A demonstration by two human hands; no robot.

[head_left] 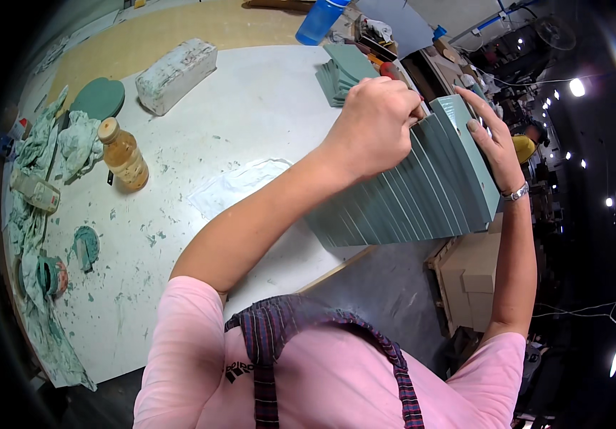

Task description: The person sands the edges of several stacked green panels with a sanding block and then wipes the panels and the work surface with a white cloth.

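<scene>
A row of green panels (401, 204), packed face to face, stands at the right edge of the white table. My left hand (379, 125) is closed in a fist over the top edge of the row. What it grips is mostly hidden; a small red rounded piece (389, 70) shows just beyond the knuckles, and I cannot tell if it belongs to it. My right hand (492, 139), fingers extended and apart, lies against the outer face of the end panel (469, 154). Behind the fist sits a smaller stack of green pieces (347, 71).
On the white table (179, 143) are a whitish block (177, 75), an amber bottle (123, 154), a green disc (98, 99), crumpled rags (79, 143) and a white sheet (236, 182). A blue bottle (320, 21) stands far back. Cardboard boxes (469, 272) sit below right.
</scene>
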